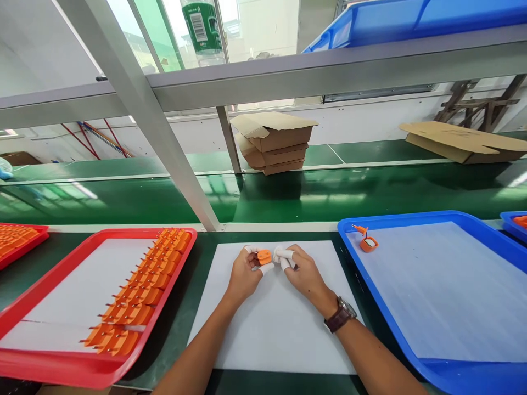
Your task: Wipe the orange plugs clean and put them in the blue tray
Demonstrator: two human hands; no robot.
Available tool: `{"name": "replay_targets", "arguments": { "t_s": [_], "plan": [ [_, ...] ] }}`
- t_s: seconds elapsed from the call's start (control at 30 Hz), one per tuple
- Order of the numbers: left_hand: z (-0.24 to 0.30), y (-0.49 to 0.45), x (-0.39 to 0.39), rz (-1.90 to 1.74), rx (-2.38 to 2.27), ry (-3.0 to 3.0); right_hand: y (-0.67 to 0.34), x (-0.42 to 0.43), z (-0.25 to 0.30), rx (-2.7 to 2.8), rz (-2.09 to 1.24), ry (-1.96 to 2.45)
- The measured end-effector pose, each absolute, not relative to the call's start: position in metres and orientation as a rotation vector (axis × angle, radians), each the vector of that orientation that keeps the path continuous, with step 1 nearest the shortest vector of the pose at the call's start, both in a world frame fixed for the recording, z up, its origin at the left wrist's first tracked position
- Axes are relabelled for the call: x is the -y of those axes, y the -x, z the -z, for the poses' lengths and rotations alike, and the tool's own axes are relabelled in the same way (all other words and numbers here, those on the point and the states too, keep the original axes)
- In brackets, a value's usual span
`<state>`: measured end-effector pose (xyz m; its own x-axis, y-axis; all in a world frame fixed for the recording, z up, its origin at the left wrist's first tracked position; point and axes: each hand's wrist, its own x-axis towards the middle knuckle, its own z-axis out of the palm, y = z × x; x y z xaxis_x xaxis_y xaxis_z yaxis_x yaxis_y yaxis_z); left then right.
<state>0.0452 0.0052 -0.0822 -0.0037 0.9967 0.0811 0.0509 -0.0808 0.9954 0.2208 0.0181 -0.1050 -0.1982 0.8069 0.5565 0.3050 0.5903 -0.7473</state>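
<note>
My left hand [246, 270] pinches a small orange plastic part [264, 256] between fingertips in white finger cots, over a white sheet [272, 323] on the table. My right hand [297, 267], also with white finger cots and a brown watch on the wrist, is curled close beside the part; whether it touches the part or holds anything I cannot tell. A red tray [49, 362] at the left holds several orange parts [140, 291] in rows. A blue tray [411, 219] at the right holds one orange part [368, 241] near its far left corner.
A green conveyor belt [313, 195] runs behind the trays, with folded cardboard boxes [274, 142] beyond it and flat cardboard [461, 140] at the right. A slanted metal frame post [164, 142] crosses the view. Another red tray [20, 238] lies far left, another blue tray [514, 222] far right.
</note>
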Motion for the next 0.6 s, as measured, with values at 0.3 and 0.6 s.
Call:
{"name": "replay_targets", "arguments": {
  "t_s": [0.3,0.6],
  "plan": [
    [0.087,-0.044,-0.005,-1.281,-1.181,-1.525,-0.218,-0.017,0.097,1.626,-0.593,0.805],
    [0.081,-0.043,-0.001,-1.144,-1.200,-1.666,-0.230,-0.024,0.105,1.753,-0.565,0.967]
  ]
}}
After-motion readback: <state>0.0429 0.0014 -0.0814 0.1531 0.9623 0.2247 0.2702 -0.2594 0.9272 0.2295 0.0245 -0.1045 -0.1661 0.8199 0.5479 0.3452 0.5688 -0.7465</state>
